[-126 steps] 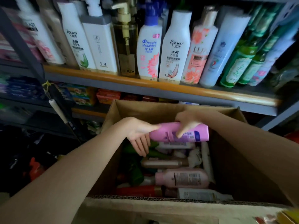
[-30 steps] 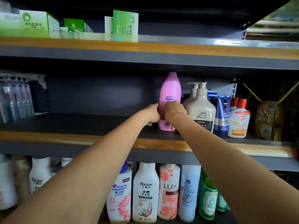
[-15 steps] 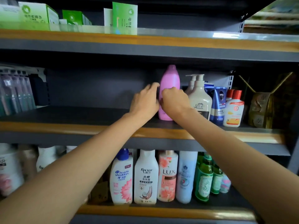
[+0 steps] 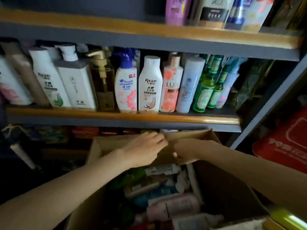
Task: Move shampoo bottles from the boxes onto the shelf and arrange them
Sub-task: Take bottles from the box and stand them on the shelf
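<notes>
The pink shampoo bottle (image 4: 177, 11) stands on the upper shelf (image 4: 99, 24), beside a pump bottle (image 4: 211, 13). Below me an open cardboard box (image 4: 98, 146) holds several bottles lying flat, among them a pale pink bottle (image 4: 179, 205) and a white tube (image 4: 162, 169). My left hand (image 4: 142, 149) hovers over the box's far side with loosely bent fingers and holds nothing. My right hand (image 4: 186, 151) hangs next to it, fingers pointing down into the box, blurred and with nothing in it.
The middle shelf (image 4: 116, 114) carries a tight row of upright bottles, including a white Head & Shoulders bottle (image 4: 126, 87), a Lux bottle (image 4: 171, 85) and green glass bottles (image 4: 205, 90). A red box (image 4: 282, 143) sits at the right. Dark clutter lies left of the cardboard box.
Both hands have let go of the pink bottle, which stays upright on the upper shelf. My view and both hands have dropped down to the cardboard box.
</notes>
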